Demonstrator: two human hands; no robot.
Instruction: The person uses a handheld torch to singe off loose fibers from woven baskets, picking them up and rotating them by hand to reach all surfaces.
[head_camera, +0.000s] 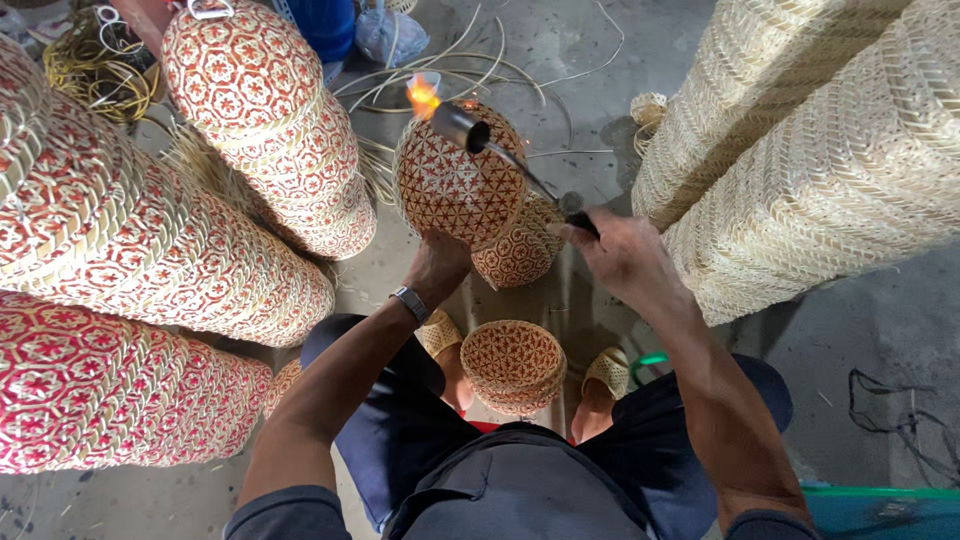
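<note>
While the left hand (437, 268) grips a red-patterned woven basket (458, 185) from below, the right hand (618, 250) clasps a lit torch (478, 135), its flame (422, 97) at the basket's rim.

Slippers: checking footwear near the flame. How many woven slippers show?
2: one slipper left of the small basket between the feet, another slipper right of it. None hidden, apparently.

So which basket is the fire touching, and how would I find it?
Start at the tall stacks of red-and-cream woven baskets on the left, then look right to the middle of the picture. There the left hand holds up one round woven basket from below, while the right hand points a torch at it. It is the only basket lifted up, with a flame at its top edge.
</note>
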